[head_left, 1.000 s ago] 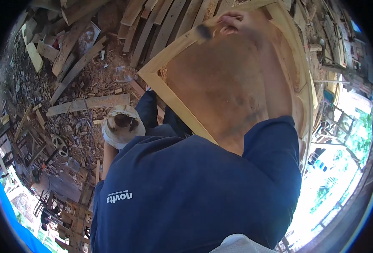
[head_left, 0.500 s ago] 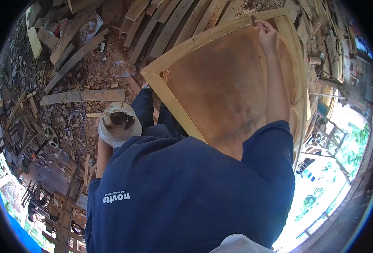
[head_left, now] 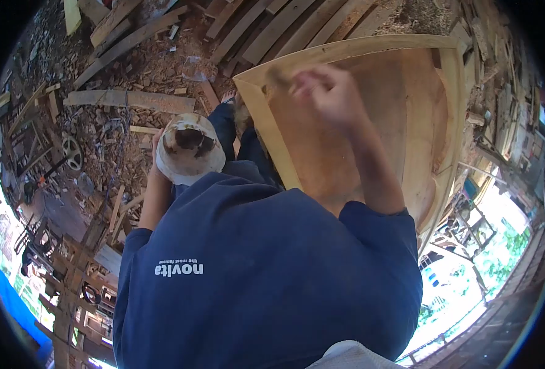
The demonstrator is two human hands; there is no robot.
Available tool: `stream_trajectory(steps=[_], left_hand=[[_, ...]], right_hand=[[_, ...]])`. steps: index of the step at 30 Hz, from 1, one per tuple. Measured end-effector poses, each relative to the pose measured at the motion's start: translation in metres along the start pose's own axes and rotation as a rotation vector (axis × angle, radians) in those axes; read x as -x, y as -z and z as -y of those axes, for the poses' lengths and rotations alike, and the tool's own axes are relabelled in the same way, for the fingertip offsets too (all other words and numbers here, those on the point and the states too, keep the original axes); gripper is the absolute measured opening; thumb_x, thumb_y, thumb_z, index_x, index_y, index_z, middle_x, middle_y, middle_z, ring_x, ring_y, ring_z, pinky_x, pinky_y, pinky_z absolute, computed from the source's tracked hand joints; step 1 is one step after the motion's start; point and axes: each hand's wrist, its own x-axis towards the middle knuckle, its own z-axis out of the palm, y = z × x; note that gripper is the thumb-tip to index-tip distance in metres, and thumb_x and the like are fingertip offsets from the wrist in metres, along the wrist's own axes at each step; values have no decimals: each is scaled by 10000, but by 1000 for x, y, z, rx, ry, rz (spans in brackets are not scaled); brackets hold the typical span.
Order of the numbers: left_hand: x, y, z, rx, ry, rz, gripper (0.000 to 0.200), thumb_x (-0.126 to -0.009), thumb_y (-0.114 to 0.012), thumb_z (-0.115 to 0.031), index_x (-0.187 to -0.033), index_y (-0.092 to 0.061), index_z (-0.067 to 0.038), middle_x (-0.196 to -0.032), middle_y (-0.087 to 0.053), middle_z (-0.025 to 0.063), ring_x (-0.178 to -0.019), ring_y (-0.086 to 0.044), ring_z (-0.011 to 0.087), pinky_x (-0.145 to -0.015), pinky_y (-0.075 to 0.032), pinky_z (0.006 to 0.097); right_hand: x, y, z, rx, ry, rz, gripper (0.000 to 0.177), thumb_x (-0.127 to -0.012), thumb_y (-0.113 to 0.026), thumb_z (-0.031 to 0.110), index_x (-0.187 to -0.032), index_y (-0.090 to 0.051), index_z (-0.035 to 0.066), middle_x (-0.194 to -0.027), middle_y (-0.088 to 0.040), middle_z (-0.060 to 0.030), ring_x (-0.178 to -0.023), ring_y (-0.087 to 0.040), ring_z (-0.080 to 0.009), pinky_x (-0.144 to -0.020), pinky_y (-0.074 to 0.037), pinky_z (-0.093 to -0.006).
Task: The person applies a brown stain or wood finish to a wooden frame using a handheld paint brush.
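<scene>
My left hand grips a white plastic container from its outer side, most of the fingers hidden behind it. The container's mouth faces up, with dark brown residue inside and on the rim. Over the near-left corner of a large wooden panel, my right hand is closed around a small dark tool. Motion blurs the tool, so I cannot tell its exact kind. Its tip overlaps the panel's pale frame. The panel has a brown, stained face inside that lighter wooden border.
Long boards lie side by side beyond the panel. A loose plank rests on ground strewn with wood chips and offcuts. At the left stands a spoked wheel. My bare foot shows beside the panel's left corner.
My right hand has swept from the panel's far right corner leftward along the frame to its left corner, carrying the small tool. The view has shifted; the container stays in my left hand.
</scene>
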Motion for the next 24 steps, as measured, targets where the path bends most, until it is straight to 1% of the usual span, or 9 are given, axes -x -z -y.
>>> stream_trajectory(steps=[2,4,6,8,12,15,20,21,24], left_hand=[[-4,1,-2,478,161,-47,647,-895,-412,-510,-1348,-485,-54,-1316,-540,215,-1165,-552,405,-1006,-439,562],[-3,-2,2,-38,-40,21,641,-893,-407,-502,-1345,-488,-55,-1301,-552,214,-1159,-555,410,-1002,-441,564],[2,-1,-2,774,167,7,636,-897,-397,-492,-1342,-490,-47,-1301,-553,214,-1161,-555,405,-1001,-445,559],[3,-2,0,287,59,-161,617,-906,-385,-464,-1341,-488,-39,-1313,-544,211,-1168,-554,387,-1003,-448,549],[3,6,5,516,86,46,608,-912,-356,-438,-1339,-486,-25,-1308,-545,210,-1174,-551,376,-1009,-444,543],[4,9,3,149,61,-36,616,-913,-341,-439,-1342,-478,-19,-1303,-545,217,-1171,-550,383,-1007,-445,545],[2,16,1,588,231,-76,602,-930,-318,-427,-1335,-480,-11,-1292,-552,219,-1152,-563,385,-996,-454,549],[3,15,1,591,234,-76,602,-930,-318,-427,-1335,-480,-11,-1292,-552,219,-1152,-563,385,-996,-454,549],[6,10,3,-64,-44,-7,607,-940,-305,-431,-1341,-474,-8,-1291,-553,218,-1148,-566,385,-996,-451,557]], right_hand=[[-12,13,1,253,199,-488,184,-966,-551,96,-1054,-674,-8,-854,-701,-75,-748,-674,-110,-684,-533,-239],[-9,2,4,384,198,-451,177,-964,-552,93,-1040,-671,-15,-862,-697,-73,-758,-671,-107,-702,-536,-246],[4,-23,7,124,15,207,171,-912,-607,96,-1014,-673,-24,-832,-708,-135,-758,-687,-158,-698,-533,-299],[0,-24,19,38,-88,282,151,-898,-616,90,-993,-677,-9,-885,-704,-170,-763,-689,-198,-739,-526,-313],[-23,-16,7,415,647,-43,185,-819,-551,-42,-977,-648,-45,-848,-693,-114,-767,-668,-172,-694,-533,-282],[-12,-21,41,511,-175,1075,166,-771,-562,-19,-903,-660,-33,-773,-686,-115,-708,-650,-182,-634,-512,-328],[-21,-26,35,640,23,977,130,-777,-600,5,-891,-660,-12,-768,-679,-121,-704,-643,-202,-646,-493,-315],[-30,-33,29,593,262,631,127,-778,-600,9,-885,-663,-16,-774,-682,-129,-714,-649,-207,-653,-492,-315],[-37,-40,31,509,558,236,127,-776,-588,-9,-879,-662,-20,-795,-685,-140,-735,-657,-208,-667,-495,-314]])
